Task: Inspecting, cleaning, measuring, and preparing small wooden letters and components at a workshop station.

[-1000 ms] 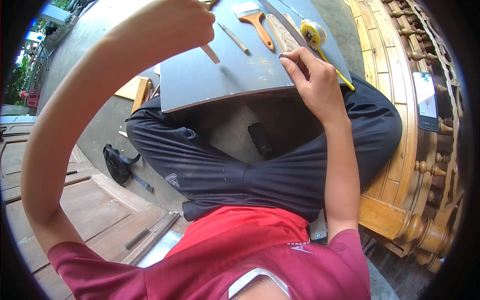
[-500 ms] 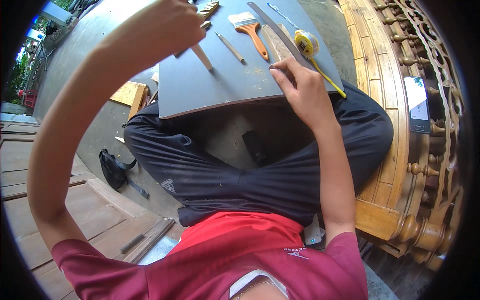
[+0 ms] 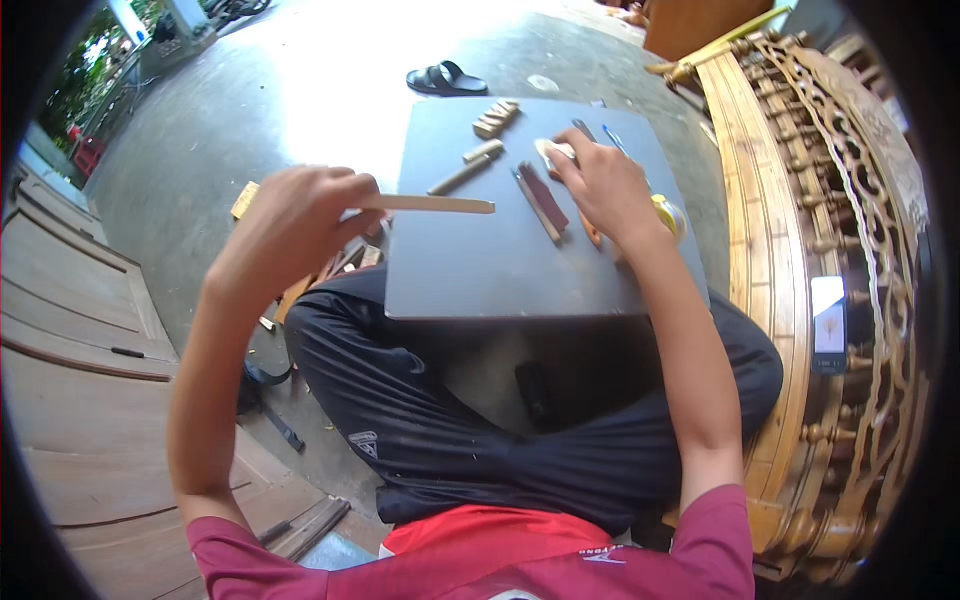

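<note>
From left hand (image 3: 305, 215), wooden strip (image 3: 435, 204), jutting right

Top: short-sleeved maroon fabric shirt (image 3: 450, 578), white chest marking (image 3: 603, 558)
Waist: bright red cloth (image 3: 510, 531)
Legs: loose black fabric trousers (image 3: 570, 465), pale left-leg emblem (image 3: 366, 444)

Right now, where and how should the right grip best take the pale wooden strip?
I'd take the pale wooden strip by its free end, coming from the right. The left grip holds it toward the left, while the slim, straight free end juts out nearly level over the grey board, with nothing covering it. A light pinch across its narrow width should suit.
</note>
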A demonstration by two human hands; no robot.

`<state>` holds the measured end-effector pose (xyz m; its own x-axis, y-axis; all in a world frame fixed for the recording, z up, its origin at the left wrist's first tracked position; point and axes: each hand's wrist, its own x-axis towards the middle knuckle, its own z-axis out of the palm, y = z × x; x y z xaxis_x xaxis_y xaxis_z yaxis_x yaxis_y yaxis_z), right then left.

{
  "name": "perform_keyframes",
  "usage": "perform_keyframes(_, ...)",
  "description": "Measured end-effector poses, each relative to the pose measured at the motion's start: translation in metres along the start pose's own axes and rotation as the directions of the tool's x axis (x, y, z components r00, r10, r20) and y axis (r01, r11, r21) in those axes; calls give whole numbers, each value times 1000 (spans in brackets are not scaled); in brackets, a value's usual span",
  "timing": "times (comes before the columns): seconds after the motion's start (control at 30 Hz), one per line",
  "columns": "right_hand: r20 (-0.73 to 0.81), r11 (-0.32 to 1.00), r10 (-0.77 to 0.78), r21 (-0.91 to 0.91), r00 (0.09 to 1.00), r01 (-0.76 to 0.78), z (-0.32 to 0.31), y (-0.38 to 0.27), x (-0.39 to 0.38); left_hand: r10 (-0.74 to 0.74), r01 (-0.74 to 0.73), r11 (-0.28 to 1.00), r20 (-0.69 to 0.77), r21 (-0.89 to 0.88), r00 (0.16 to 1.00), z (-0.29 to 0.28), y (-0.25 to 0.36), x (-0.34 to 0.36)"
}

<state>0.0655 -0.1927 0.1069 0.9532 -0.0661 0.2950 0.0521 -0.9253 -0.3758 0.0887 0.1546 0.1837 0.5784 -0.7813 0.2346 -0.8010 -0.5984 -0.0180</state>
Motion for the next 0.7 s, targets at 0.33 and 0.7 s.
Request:
perform_keyframes(0.33, 196, 799, 213, -599, 957, -55, 19, 12, 6, -368, 361, 861, 51, -357, 928, 66, -4, -45)
perform_keyframes(0.7, 276, 873, 292, -468, 916, -137, 9, 27, 12, -480, 441, 710, 81, -548, 873, 102, 12, -34)
